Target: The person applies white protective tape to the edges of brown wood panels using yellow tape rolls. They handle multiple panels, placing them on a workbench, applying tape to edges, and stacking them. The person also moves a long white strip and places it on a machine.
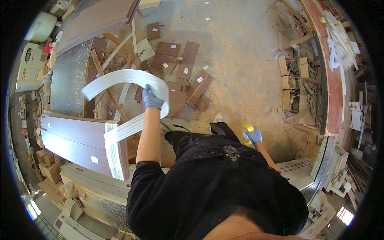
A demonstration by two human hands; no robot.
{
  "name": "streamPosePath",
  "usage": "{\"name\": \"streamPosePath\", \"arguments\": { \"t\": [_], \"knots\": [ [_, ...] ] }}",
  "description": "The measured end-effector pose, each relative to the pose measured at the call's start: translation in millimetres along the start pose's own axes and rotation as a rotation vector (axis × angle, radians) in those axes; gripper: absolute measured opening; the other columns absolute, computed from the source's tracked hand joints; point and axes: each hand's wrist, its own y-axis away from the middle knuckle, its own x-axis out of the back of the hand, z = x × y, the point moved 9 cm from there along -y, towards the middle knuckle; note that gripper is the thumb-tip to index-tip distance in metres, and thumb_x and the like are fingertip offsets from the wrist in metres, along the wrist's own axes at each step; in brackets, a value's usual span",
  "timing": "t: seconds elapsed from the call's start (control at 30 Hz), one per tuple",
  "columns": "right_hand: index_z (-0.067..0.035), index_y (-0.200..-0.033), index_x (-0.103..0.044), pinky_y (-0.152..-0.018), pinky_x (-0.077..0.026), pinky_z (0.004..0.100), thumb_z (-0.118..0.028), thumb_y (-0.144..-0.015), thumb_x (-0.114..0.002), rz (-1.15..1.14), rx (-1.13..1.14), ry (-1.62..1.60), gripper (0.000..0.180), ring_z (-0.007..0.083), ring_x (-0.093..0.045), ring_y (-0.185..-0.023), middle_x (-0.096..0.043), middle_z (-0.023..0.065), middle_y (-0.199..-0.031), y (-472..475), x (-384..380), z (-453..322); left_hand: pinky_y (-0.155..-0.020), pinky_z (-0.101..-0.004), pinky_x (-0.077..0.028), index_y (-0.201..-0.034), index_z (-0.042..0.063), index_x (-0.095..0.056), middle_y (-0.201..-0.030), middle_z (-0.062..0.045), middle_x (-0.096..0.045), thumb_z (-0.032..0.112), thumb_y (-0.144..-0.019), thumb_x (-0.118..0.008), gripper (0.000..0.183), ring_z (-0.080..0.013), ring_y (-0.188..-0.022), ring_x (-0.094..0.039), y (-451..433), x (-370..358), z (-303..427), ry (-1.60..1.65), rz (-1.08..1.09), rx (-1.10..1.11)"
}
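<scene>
My left hand (152, 98), in a blue-grey glove, grips a long white ribbed foam strip (123, 77). Its free end arcs out to the left, while the other part runs back down to a stack of brown wood-look panels (72, 141). White foam wrapping (114, 156) goes around the near end of that stack, where the strip meets it. Low at my right side, my right hand (254, 135), also gloved, holds a roll of yellow tape (247, 135). The fingers on the roll are partly hidden.
Brown board offcuts (168, 49) with small labels litter the dusty floor (240, 60). Wooden battens (105, 78) lean beside a dark-topped bench (69, 81) on the left. More large panels (96, 21) lie stacked beyond. To the right stands a red-topped workbench (334, 99) with wooden boxes (288, 82).
</scene>
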Motion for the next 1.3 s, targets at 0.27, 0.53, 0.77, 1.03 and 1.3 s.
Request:
{"name": "streamPosePath", "arguments": {
  "t": [0.27, 0.53, 0.77, 1.03, 1.3],
  "knots": [
    [0.001, -0.1, -0.06, -0.072, -0.049, 0.0395, -0.044, -0.067, -0.074, 0.081, -0.058, -0.147, 0.057, 0.0289, -0.063, -0.08, -0.065, 0.0193, -0.093, -67, 91, 146, -0.099, -0.0519, -0.036, -0.126, 0.011, -0.048, -0.126, -0.011, -0.053, 0.042, -0.09, -0.041, 0.048, -0.0334, -0.113, -0.05, 0, -41, -79, 0.149, 0.127, 0.013],
    [0.002, -0.107, -0.058, -0.073, -0.047, 0.0299, -0.028, -0.086, -0.06, -0.069, 0.409, -0.409, 0.037, 0.0163, -0.057, -0.084, -0.062, 0.0099, -0.095, -184, 88, -115, -0.095, -0.0476, -0.043, -0.12, 0.007, -0.051, -0.121, -0.011, -0.056, 0.034, -0.093, -0.042, 0.039, -0.0301, -0.109, -0.054, -38, -81, -42, 0.429, 0.059, -0.2],
    [-0.007, -0.109, -0.058, -0.083, -0.047, 0.0349, -0.017, -0.08, -0.064, -0.097, 1.476, -0.225, 0.031, 0.0277, -0.06, -0.098, -0.063, 0.0119, -0.104, -146, 62, -620, -0.091, -0.0432, -0.047, -0.112, 0.009, -0.055, -0.114, -0.01, -0.06, 0.025, -0.091, -0.048, 0.028, -0.0269, -0.104, -0.058, -128, -147, -3, 0.572, -0.039, -0.171],
    [-0.016, -0.105, -0.061, -0.088, -0.038, 0.0406, -0.039, -0.078, -0.063, 0.125, 2.179, 0.134, 0.036, 0.0269, -0.056, -0.102, -0.062, 0.009, -0.105, -26, -30, -985, -0.093, -0.0446, -0.046, -0.115, 0.007, -0.053, -0.115, -0.011, -0.059, 0.017, -0.088, -0.05, 0.029, -0.0289, -0.108, -0.056, -167, -257, 36, 0.719, -0.048, -0.041],
    [-0.002, -0.112, -0.059, -0.084, -0.047, 0.0317, -0.049, -0.072, -0.071, -1.774, 1.019, 0.807, 0.063, 0.0178, -0.059, -0.091, -0.064, 0.0098, -0.1, -141, -146, -811, -0.105, -0.0488, -0.031, -0.122, -0.001, -0.047, -0.126, -0.017, -0.051, 0.025, -0.083, -0.051, 0.047, -0.0353, -0.117, -0.046, -167, -280, 123, 0.803, -0.226, -0.258]
  ]
}}
